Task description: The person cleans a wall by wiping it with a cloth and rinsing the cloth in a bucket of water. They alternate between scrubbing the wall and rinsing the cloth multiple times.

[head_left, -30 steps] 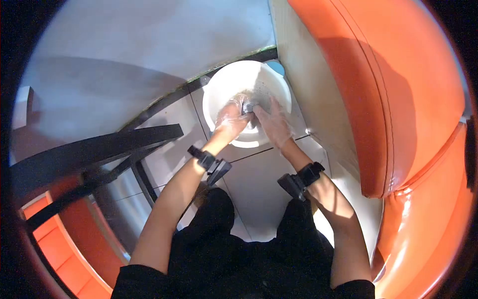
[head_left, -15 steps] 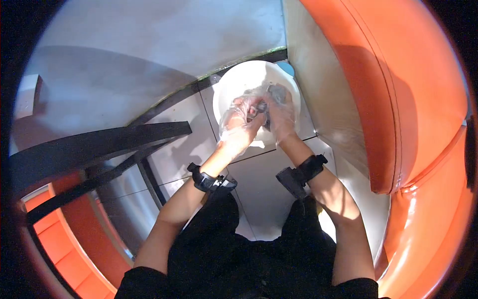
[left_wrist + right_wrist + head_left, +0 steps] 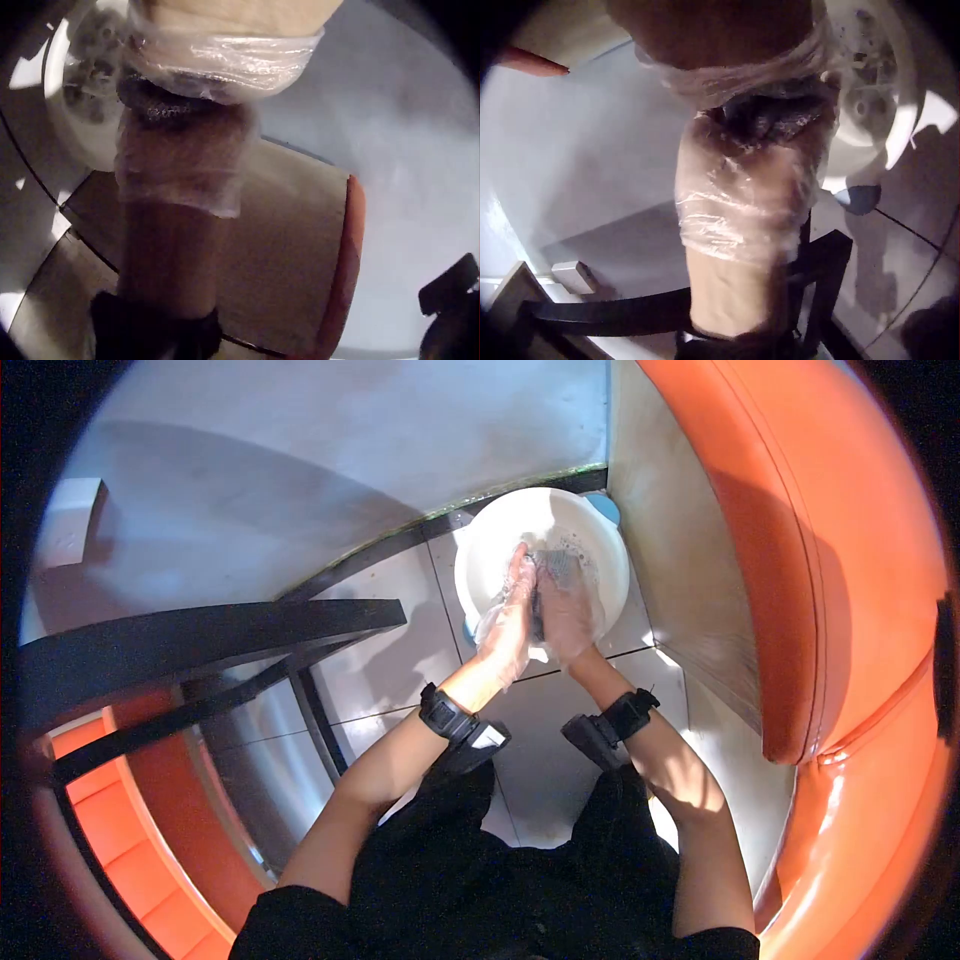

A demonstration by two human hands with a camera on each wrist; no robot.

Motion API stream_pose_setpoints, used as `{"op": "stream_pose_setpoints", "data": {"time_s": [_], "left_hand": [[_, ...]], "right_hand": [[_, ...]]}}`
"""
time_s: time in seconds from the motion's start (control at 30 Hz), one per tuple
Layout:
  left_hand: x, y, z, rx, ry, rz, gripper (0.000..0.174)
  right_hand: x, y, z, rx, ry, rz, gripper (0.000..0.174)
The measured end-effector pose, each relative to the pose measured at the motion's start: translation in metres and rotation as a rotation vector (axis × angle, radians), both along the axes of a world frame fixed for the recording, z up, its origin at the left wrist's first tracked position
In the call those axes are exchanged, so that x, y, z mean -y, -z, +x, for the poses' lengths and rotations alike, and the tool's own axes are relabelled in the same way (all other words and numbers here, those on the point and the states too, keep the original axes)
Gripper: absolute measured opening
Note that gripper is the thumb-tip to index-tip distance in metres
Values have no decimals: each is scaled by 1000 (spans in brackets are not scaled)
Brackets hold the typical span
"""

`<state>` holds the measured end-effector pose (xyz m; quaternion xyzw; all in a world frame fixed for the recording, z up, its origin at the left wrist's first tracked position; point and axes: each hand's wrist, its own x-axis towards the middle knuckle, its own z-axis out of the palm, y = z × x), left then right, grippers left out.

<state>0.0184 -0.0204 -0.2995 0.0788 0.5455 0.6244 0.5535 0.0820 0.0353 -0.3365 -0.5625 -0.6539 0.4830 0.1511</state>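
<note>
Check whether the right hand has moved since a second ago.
Yes: in the head view, the right hand has shifted left within the white basin, away from its right rim, toward the left hand.

Reaches forward with 2 arms, holding left hand closely beside right hand, with left fingers rather straight.

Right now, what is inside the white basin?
Bubbles show in the basin; a grey item is between the left hand and right hand. Anything beneath the hands is hidden.
</note>
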Motion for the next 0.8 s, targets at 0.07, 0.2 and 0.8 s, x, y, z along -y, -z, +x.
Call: {"op": "stream_pose_setpoints", "data": {"time_s": [0.07,0.2,0.8], "left_hand": [[-4,-11,-2,-44,9,5,64],[1,-14,1,-361,142,24,68],[-9,5,0,-224,-149,77,36]], "right_hand": [[2,-30,-2,-178,62,-142,68],[-2,-37,1,-794,129,-609,68],[0,-29,-5,-441,174,-541,63]]}}
